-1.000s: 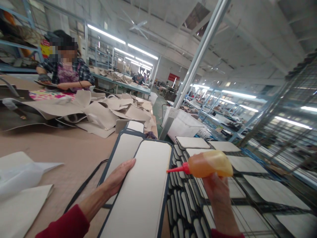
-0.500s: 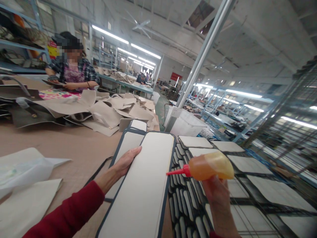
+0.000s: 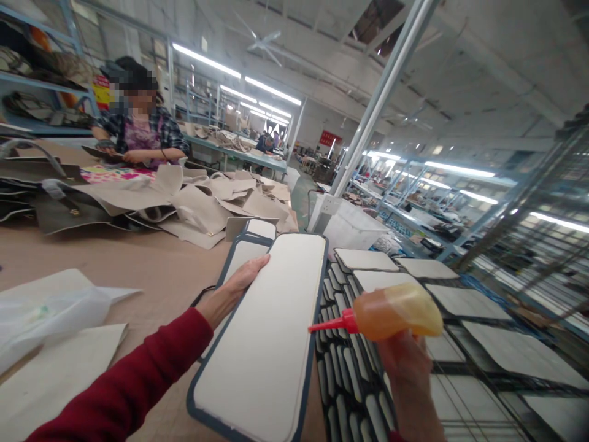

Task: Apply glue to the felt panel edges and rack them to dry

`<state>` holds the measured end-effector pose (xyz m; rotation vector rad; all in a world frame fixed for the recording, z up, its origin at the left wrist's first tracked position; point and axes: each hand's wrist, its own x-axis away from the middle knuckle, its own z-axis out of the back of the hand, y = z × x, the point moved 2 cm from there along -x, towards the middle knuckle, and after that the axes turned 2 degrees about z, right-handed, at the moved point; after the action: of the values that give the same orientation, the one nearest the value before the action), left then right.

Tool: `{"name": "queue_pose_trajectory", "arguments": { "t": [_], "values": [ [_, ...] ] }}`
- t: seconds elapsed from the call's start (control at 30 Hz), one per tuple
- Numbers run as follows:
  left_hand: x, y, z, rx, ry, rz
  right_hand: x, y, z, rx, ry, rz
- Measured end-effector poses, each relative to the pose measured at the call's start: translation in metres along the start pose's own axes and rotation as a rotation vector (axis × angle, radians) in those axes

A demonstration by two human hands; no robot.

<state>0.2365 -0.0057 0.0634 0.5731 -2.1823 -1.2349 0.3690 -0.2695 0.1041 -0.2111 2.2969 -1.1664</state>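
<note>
A long pale panel with a dark blue rim (image 3: 267, 331) is held up at a slant in my left hand (image 3: 242, 279), whose thumb lies on its left edge. My right hand (image 3: 407, 362) is closed round a soft bottle of amber liquid (image 3: 393, 310). The bottle lies almost level, its red nozzle (image 3: 334, 322) pointing left, the tip at the panel's right edge. A thin yellowish line shows along the upper part of that edge. Behind the panel, to the left, is another dark-rimmed pale piece (image 3: 237, 255).
Beige pieces (image 3: 197, 205) lie heaped across the table (image 3: 151, 261). White wrapping (image 3: 59, 307) rests at the left. On the right, a rack (image 3: 464, 344) bears many pale panels. A person (image 3: 138, 129) works at the far left. A white bin (image 3: 350, 224) stands beyond.
The panel has shifted up in view, so its lower end now shows. My left hand has moved up and right with it. The bottle tip sits lower along the panel's right edge.
</note>
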Motion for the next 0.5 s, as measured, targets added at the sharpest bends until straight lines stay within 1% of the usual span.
{"name": "queue_pose_trajectory", "arguments": {
  "t": [0.1, 0.27, 0.5],
  "values": [
    [-0.004, 0.002, 0.0, -0.001, 0.0, -0.006, 0.004, 0.0, 0.001, -0.005, -0.001, -0.019],
    [-0.012, 0.006, 0.002, -0.001, 0.036, -0.012, 0.009, -0.002, 0.003, -0.001, 0.041, -0.029],
    [-0.024, 0.01, 0.004, 0.047, 0.036, 0.016, 0.016, -0.005, 0.004, 0.012, 0.098, -0.041]
  ]
}}
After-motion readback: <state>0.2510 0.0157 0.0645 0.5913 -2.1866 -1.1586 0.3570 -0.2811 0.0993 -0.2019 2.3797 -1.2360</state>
